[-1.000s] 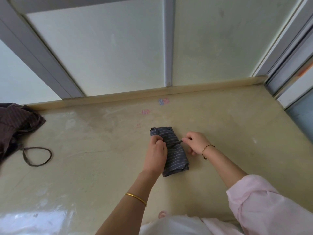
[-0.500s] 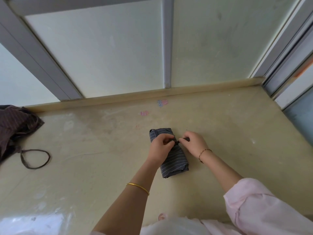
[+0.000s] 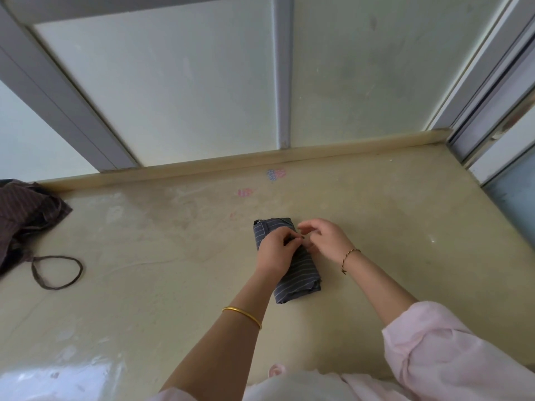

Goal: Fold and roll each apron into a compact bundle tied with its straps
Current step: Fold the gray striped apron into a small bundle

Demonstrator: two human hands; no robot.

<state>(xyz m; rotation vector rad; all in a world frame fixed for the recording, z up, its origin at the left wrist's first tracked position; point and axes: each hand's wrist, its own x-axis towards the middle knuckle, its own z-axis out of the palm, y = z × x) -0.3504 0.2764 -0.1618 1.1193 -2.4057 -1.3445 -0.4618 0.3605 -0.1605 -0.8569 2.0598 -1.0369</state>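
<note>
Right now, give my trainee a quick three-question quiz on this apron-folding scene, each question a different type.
1. True or false: the brown apron is already rolled up.
2. The left hand pinches: A) the strap on the grey striped bundle; B) scissors; C) a clothes peg.
3. Fill in: the brown apron lies to the ___ of the bundle.

Key: 1 false, it is a loose heap; 2 A; 3 left.

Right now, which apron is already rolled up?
The grey-blue striped apron at the centre, a tight roll under the left hand and right hand. The brown apron at the left edge is a loose heap.
</note>
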